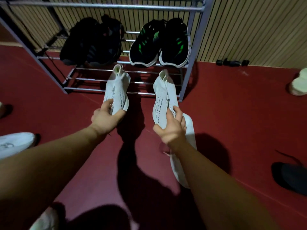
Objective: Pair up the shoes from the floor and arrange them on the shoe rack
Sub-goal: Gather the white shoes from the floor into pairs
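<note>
Red flooring [232, 100] fills the near view, with shadows of the arms across it. Closest in, part of a white shoe [43, 219] shows at the bottom left edge, another white shoe [15, 143] lies at the left edge, and a black shoe [290, 176] lies at the right edge. Both bare forearms reach forward. Under the right forearm a plain white shoe [190, 135] lies on the floor. The left grip [106, 118] is curled round the toe end of a white knit shoe [117, 92], and the right grip [172, 128] is curled round the toe end of its matching white knit shoe [164, 95]. Both shoes are held apart with their openings pointing away, toward the shoe rack [193, 47]; their far ends overlap the rack's lowest rails in view, and whether they touch the rails cannot be told. On the tier above, a black pair [93, 42] sits at the left and a black-and-green pair [159, 45] with white soles sits at the right, toes toward the camera. Beyond stands a slatted wall [249, 30], with small dark objects [232, 62] at its foot and a pale shoe [299, 83] on the floor far right.
</note>
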